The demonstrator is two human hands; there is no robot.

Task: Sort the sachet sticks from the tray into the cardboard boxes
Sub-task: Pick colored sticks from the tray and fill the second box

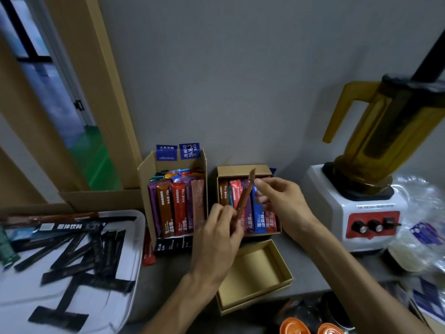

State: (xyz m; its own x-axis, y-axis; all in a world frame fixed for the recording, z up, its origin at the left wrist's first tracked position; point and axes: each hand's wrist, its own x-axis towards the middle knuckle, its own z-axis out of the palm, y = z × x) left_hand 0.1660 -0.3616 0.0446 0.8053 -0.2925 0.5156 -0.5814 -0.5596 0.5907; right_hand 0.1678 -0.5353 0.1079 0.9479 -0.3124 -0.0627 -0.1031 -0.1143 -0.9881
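Observation:
A brown sachet stick point(246, 194) stands tilted over the small cardboard box point(240, 170), which holds several coloured sticks. My left hand point(220, 235) pinches its lower end and my right hand point(280, 201) pinches it near the top. To the left, a taller cardboard box point(147, 189) is packed with upright coloured sticks. The white tray point(137, 249) at the left carries several black sticks point(72, 254). An empty box point(277, 261) lies in front of the small one.
A blender point(370, 189) with an amber jug stands at the right, with plastic wrap point(421, 237) and leaflets beside it. A red stick point(148, 254) and a black carton point(173, 245) lie in front of the tall box. Orange lids point(291, 327) sit at the bottom edge.

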